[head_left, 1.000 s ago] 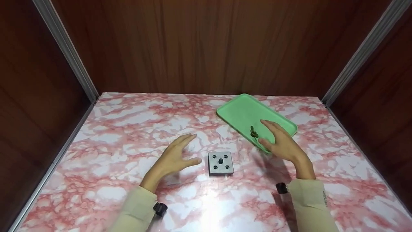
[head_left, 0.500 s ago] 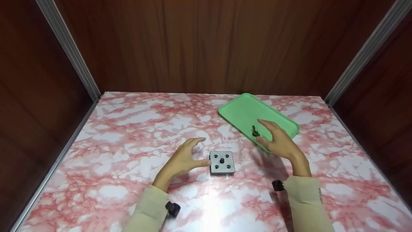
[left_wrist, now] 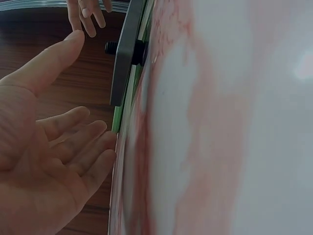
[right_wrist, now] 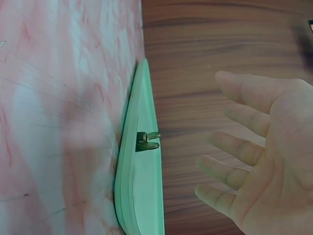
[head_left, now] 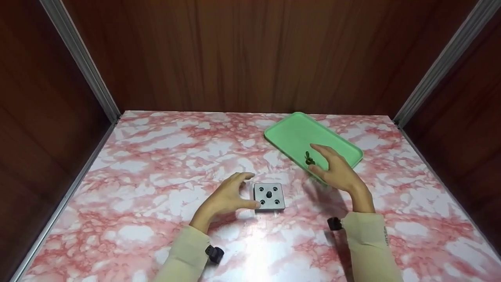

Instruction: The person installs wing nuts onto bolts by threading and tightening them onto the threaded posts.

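Observation:
A square grey metal plate (head_left: 276, 196) lies on the table, with a hole near each corner and a black threaded bolt (head_left: 269, 194) standing up through its middle. In the left wrist view the plate (left_wrist: 122, 73) sits raised off the tabletop on the bolt's lower end. My left hand (head_left: 228, 196) is spread beside the plate's left edge, its thumb overlapping the near corner in the head view but apart in the left wrist view. Over the green tray (head_left: 297, 131) hovers my right hand (head_left: 339, 171), empty. A brass-coloured wing nut (right_wrist: 148, 141) rests in that tray below the thumb.
The tray lies slanted at the back right of the pink-and-white marbled table (head_left: 168, 145). Dark wooden panels (head_left: 235, 55) close in the back and both sides, with metal posts (head_left: 84, 62) at the corners. Each sleeve carries a small black wrist camera (head_left: 214, 254).
My left hand has moved right and slightly nearer me, up to the plate. The right hand has drifted a little left over the tray. Plate and wing nut stay put.

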`<act>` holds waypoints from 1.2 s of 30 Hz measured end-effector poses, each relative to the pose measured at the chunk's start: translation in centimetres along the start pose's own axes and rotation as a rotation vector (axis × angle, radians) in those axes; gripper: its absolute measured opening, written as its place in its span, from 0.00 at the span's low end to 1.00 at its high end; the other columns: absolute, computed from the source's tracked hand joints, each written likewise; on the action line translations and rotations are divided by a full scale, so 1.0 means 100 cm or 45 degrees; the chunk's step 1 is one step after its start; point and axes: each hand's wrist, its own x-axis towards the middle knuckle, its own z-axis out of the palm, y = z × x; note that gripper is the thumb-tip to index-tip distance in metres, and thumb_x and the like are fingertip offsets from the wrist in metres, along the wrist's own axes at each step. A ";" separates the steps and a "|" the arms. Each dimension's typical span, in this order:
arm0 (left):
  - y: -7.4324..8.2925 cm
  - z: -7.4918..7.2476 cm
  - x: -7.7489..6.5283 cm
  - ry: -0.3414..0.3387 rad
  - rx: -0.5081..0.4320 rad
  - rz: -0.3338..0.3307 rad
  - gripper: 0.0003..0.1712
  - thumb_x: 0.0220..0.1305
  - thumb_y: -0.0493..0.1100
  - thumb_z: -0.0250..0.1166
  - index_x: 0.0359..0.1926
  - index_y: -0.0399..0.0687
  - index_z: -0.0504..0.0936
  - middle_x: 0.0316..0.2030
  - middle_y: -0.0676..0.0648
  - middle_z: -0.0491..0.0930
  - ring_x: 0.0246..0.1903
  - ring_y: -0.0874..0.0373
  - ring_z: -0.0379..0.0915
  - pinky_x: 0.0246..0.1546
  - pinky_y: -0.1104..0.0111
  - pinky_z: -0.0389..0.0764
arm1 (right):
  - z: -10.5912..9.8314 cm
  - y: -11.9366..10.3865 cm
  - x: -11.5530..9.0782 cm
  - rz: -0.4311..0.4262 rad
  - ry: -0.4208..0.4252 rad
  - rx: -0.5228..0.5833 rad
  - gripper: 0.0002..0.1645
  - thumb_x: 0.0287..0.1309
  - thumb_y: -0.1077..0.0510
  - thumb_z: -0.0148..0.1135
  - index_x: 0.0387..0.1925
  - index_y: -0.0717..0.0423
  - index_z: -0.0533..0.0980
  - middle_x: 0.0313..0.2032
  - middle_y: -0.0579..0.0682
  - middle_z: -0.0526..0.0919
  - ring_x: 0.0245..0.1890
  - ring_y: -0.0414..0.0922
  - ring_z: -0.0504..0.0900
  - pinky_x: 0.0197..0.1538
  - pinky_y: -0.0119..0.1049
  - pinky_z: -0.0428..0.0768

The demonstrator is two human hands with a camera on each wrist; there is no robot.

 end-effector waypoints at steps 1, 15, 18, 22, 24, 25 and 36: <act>0.000 0.000 0.000 -0.006 0.005 0.001 0.54 0.55 0.54 0.83 0.79 0.49 0.68 0.66 0.42 0.75 0.65 0.45 0.71 0.66 0.49 0.73 | 0.000 0.000 0.000 0.002 0.002 0.002 0.41 0.75 0.54 0.65 0.82 0.54 0.61 0.80 0.62 0.61 0.80 0.64 0.58 0.75 0.68 0.60; 0.004 0.008 0.002 -0.054 0.053 -0.011 0.55 0.53 0.49 0.84 0.78 0.43 0.68 0.69 0.41 0.73 0.70 0.45 0.67 0.72 0.49 0.67 | 0.001 0.001 0.000 0.008 -0.003 0.001 0.42 0.75 0.49 0.65 0.83 0.50 0.60 0.80 0.60 0.60 0.80 0.64 0.57 0.75 0.69 0.60; 0.005 0.011 0.004 -0.050 0.072 -0.013 0.54 0.53 0.48 0.84 0.77 0.42 0.69 0.69 0.41 0.73 0.71 0.44 0.65 0.74 0.48 0.65 | 0.001 0.003 0.000 0.004 -0.004 -0.002 0.42 0.75 0.49 0.65 0.83 0.51 0.60 0.80 0.61 0.60 0.80 0.64 0.57 0.75 0.69 0.60; 0.007 0.014 0.005 -0.044 0.085 -0.028 0.53 0.51 0.46 0.85 0.76 0.40 0.71 0.67 0.41 0.74 0.69 0.44 0.65 0.73 0.49 0.66 | 0.001 0.006 0.000 0.002 -0.003 0.001 0.42 0.75 0.50 0.65 0.83 0.53 0.60 0.80 0.62 0.60 0.80 0.64 0.57 0.75 0.69 0.60; 0.007 0.015 0.006 -0.040 0.092 -0.036 0.52 0.50 0.45 0.85 0.74 0.40 0.72 0.66 0.41 0.74 0.68 0.45 0.65 0.72 0.49 0.67 | 0.001 0.007 0.000 0.005 -0.001 0.000 0.42 0.75 0.51 0.66 0.83 0.53 0.61 0.80 0.62 0.61 0.80 0.64 0.57 0.75 0.69 0.60; 0.007 0.016 0.007 -0.037 0.092 -0.038 0.51 0.50 0.44 0.85 0.74 0.40 0.72 0.65 0.42 0.74 0.67 0.45 0.65 0.71 0.49 0.67 | 0.002 0.008 0.001 0.007 -0.001 0.000 0.42 0.75 0.52 0.66 0.82 0.53 0.61 0.80 0.62 0.61 0.80 0.64 0.57 0.75 0.69 0.60; 0.007 0.015 0.010 -0.029 0.093 -0.016 0.47 0.50 0.42 0.85 0.70 0.42 0.75 0.59 0.44 0.76 0.62 0.47 0.67 0.67 0.50 0.69 | 0.002 0.013 0.000 0.021 -0.003 0.013 0.42 0.75 0.52 0.66 0.82 0.54 0.60 0.79 0.63 0.61 0.80 0.65 0.57 0.74 0.69 0.61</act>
